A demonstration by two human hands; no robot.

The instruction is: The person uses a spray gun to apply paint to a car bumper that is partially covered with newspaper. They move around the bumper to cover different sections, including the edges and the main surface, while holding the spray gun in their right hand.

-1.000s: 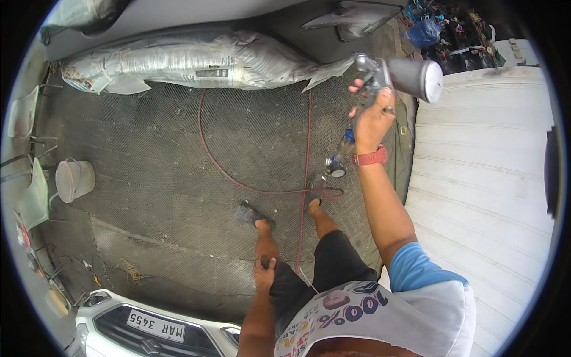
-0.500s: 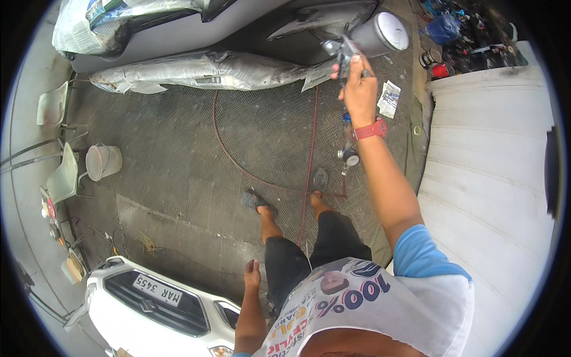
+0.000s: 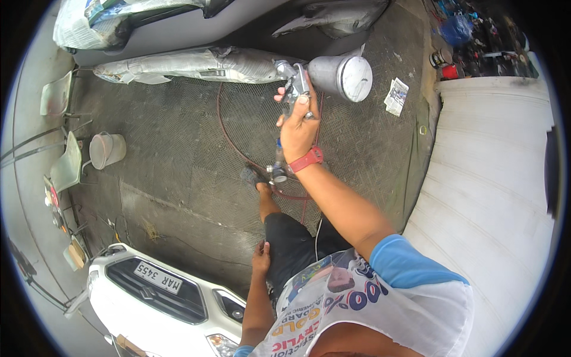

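Here's the head-worn fisheye, tipped steeply down and facing ahead: shirt [image 3: 410, 297] right up close, floor [image 3: 172, 149] well below, grey bodywork [image 3: 196, 35] on the far side, white car [image 3: 137, 312] near left, white panelling [image 3: 482, 172] bending along the right.

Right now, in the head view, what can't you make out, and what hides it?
Head view:
Grip of the spray gun: mostly covered by the right hand.
Inside of the grey cup: closed off by its lid.
Right foot: out of sight, apparently behind the right forearm.
Rest of the white car: cut off by the lower edge.
Top of the grey bodywork: cut off by the upper edge.
Single items in the corner clutter: too dark, small.
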